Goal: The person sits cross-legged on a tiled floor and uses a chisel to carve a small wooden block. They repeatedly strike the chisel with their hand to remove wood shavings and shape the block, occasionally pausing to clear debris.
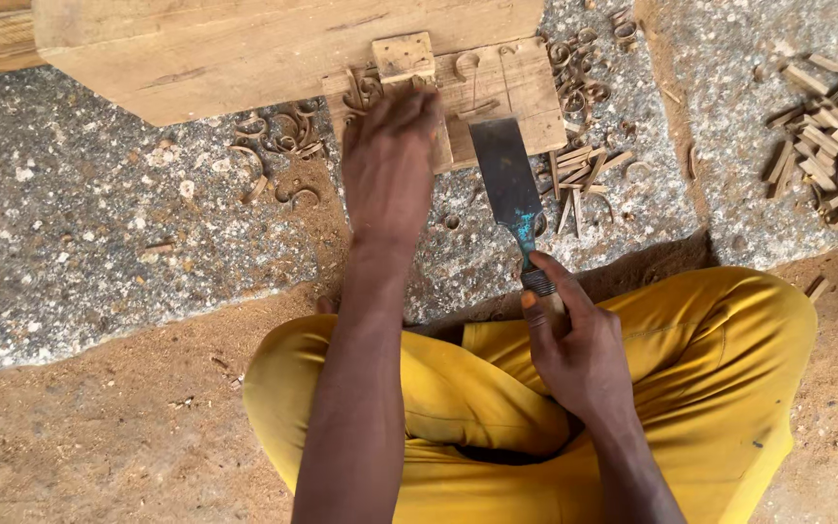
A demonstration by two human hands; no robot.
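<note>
Bright, even daylight fills the view from the head camera, with no glare and no blown-out patches. Shadows are soft and short: a faint dark edge lies under the big timber beam (273,49) at the top, and a deeper shadow sits between the yellow trousers (710,369) and the sandy floor (99,427). The broad metal blade of the chisel (504,175) looks dull grey and throws back no bright reflection. Focus is sharp across the middle, where grain in the wood and specks in the stone slab (80,213) read clearly. The left hand (388,160) is slightly smeared at the fingertips. Colours are warm and saturated. Edges bend slightly from the wide lens.
</note>
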